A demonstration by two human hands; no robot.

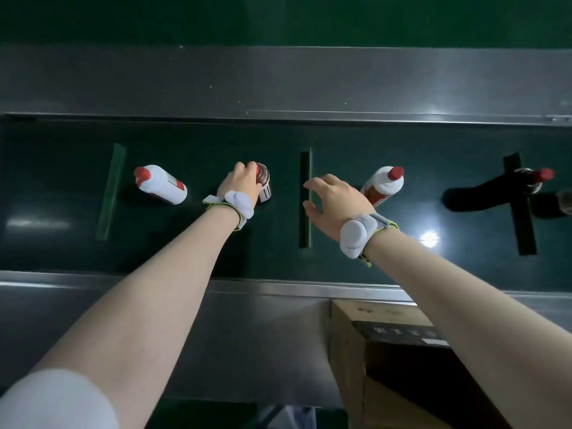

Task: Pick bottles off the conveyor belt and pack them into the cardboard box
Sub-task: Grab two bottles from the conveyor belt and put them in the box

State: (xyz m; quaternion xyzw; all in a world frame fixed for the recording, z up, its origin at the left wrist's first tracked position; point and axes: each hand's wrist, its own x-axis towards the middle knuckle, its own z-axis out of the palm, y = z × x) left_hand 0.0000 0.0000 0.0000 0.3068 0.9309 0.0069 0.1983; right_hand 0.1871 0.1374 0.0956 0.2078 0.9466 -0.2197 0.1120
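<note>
1. The left hand (243, 184) has its fingers clasped over the top of a bottle (263, 182) standing on the conveyor belt (356, 144).
2. The right hand (335, 198) hovers with fingers spread, released, just beside a white bottle (383, 185).
3. Another white bottle (161, 184) stands left; a dark bottle (526, 181) far right.
4. The cardboard box (349, 345) sits below the belt's near rail, under the right forearm.

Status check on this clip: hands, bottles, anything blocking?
Left hand gripping a bottle. Right hand open, reaching for white bottle. Cardboard box near right. Nothing blocking.
</note>
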